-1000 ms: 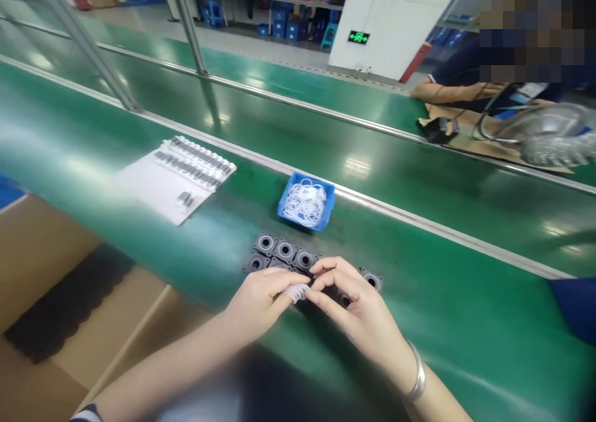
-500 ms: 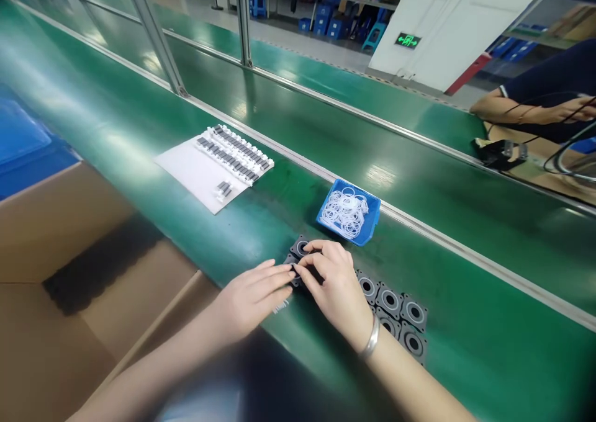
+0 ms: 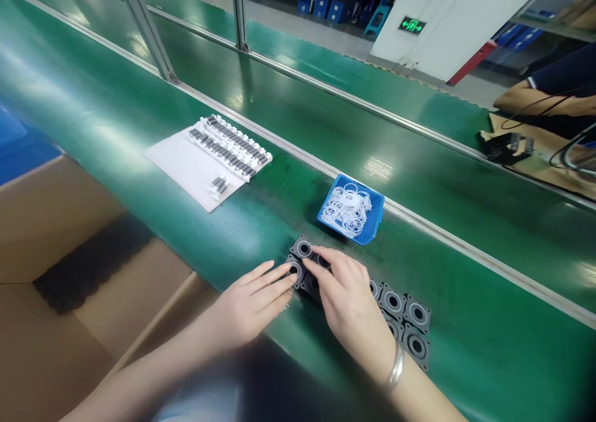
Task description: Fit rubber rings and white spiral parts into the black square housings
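Note:
Black square parts with round centres lie in two rows on the green surface. My left hand (image 3: 254, 303) has its fingers stretched out, tips touching the front left part (image 3: 295, 273). Small white bits (image 3: 285, 306) show beneath its fingers; I cannot tell whether they are held. Over the row is my right hand (image 3: 344, 288), thumb and index finger apart, with nothing visible between them. Its fingertips rest by the back left part (image 3: 303, 248), which has a pale ring. Several parts under this hand are partly hidden. Behind it stands a blue bin (image 3: 375, 220) of thin white rings (image 3: 348, 210).
A white board (image 3: 179, 167) carries rows of small white-and-grey pieces. At the left is an open cardboard box (image 3: 153, 285) with dark contents, beside a blue container (image 3: 28, 146). A metal rail (image 3: 447, 236) runs behind the bin. Another person's arm (image 3: 535, 102) is across the line.
My right hand has moved slightly right, and its pinched thumb and index finger have parted, uncovering the two leftmost parts. My left hand stays beside the front one. The view has shifted slightly.

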